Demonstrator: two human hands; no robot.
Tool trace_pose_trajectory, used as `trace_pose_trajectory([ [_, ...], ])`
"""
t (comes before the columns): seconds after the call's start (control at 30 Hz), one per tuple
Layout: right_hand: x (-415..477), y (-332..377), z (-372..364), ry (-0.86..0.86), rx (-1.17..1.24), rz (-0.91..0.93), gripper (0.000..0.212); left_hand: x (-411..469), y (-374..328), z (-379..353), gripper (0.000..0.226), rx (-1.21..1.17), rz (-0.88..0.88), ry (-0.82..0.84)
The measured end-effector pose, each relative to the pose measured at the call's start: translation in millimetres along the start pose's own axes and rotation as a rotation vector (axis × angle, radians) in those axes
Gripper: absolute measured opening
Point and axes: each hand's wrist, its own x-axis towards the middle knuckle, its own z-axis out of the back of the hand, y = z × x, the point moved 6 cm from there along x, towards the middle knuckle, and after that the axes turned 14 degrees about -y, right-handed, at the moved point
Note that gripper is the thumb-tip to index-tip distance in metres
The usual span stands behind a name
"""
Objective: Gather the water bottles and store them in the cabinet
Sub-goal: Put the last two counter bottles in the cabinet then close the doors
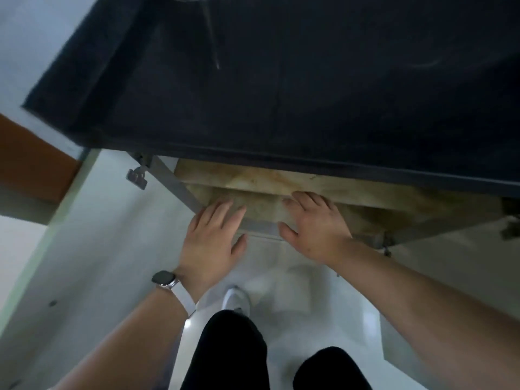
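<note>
Open cabinet (253,178) sits under dark desk (281,94). Doors swung wide: left door (98,220), right door (450,263). Tan shelves inside, blurred. Both hands empty. Flat left hand (211,237), fingers straight, over cabinet's bottom front rail. Spread right hand (315,229), fingertips at shelf edge. Contact with wood: cannot tell. Watch (164,278) on left wrist. White shoe (235,298) on pale floor (295,277).
</note>
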Motion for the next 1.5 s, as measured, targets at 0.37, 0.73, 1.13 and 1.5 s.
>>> trace_pose_trajectory([
  [0.37, -81, -5, 96, 0.115, -0.012, -0.100, 0.056, -34, 26, 116, 0.059, 0.220, 0.245, 0.281],
  [0.73, -88, 9, 137, 0.124, -0.100, -0.144, 0.056, -34, 101, 157, 0.061, 0.338, 0.458, 0.357],
  [1.13, -111, -11, 150, 0.072, -0.074, -0.407, 0.057, -30, 67, 145, 0.053, 0.233, 0.446, 0.387],
  [1.5, -197, -144, 171, 0.059, -0.169, -0.623, 0.054, -23, -41, 106, 0.060, 0.031, 0.576, 0.395],
])
